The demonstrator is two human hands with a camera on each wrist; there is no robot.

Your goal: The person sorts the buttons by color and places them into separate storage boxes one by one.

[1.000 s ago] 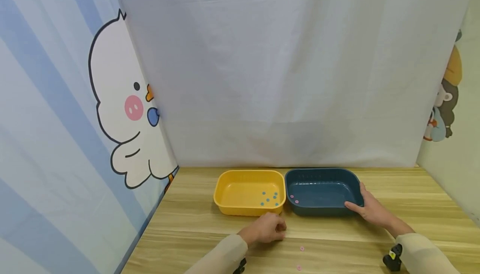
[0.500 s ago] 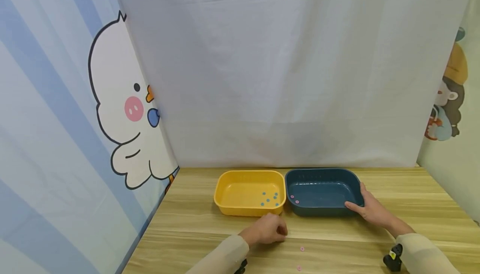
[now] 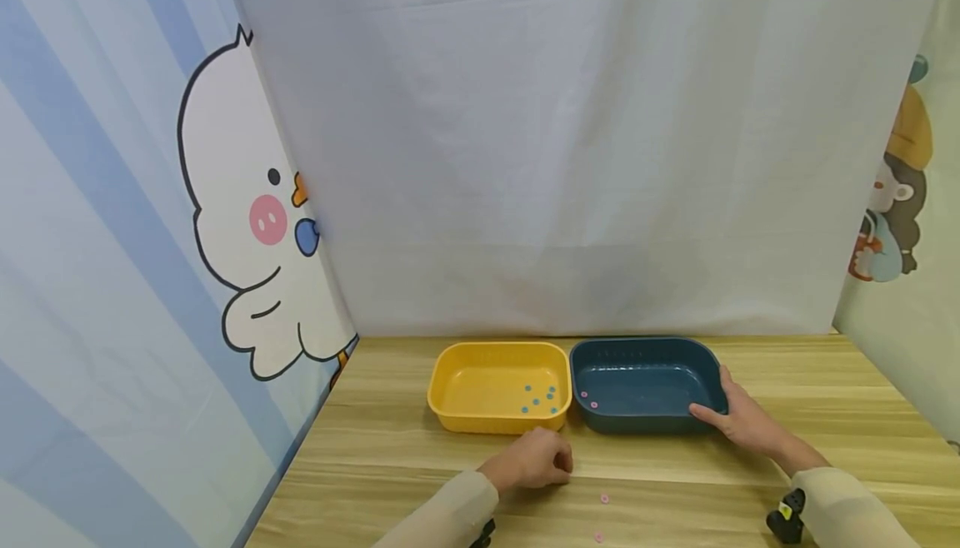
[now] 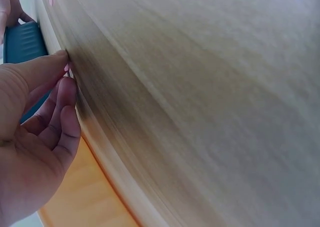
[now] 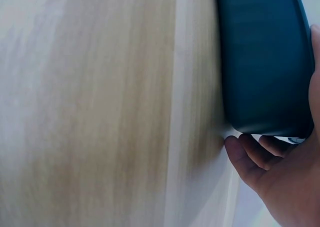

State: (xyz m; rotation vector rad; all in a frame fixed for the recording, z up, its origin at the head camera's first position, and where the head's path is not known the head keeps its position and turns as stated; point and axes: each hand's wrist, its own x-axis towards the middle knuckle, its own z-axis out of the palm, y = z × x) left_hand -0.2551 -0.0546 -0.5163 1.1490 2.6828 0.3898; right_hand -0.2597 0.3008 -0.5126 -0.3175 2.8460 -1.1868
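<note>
In the head view my left hand [image 3: 531, 459] is low over the wooden table, just in front of the yellow basin [image 3: 461, 420]. Its thumb and fingertips pinch a small pink ring [image 4: 67, 67], seen in the left wrist view and mostly covered by them. My right hand [image 3: 750, 423] holds the right end of a dark blue basin [image 3: 645, 424], thumb over the rim and fingers along the outside. Two pink rings lie inside that basin, near its left end. Loose on the table are a pink ring [image 3: 604, 499] and another pink ring [image 3: 598, 537] nearer the front.
Several small blue rings [image 3: 536, 402] lie in the right part of the yellow basin. Both basins stand side by side near the back edge of the table [image 3: 360, 448], before a pale hanging cloth [image 3: 570, 156]. A striped curtain [image 3: 90, 281] borders the left side.
</note>
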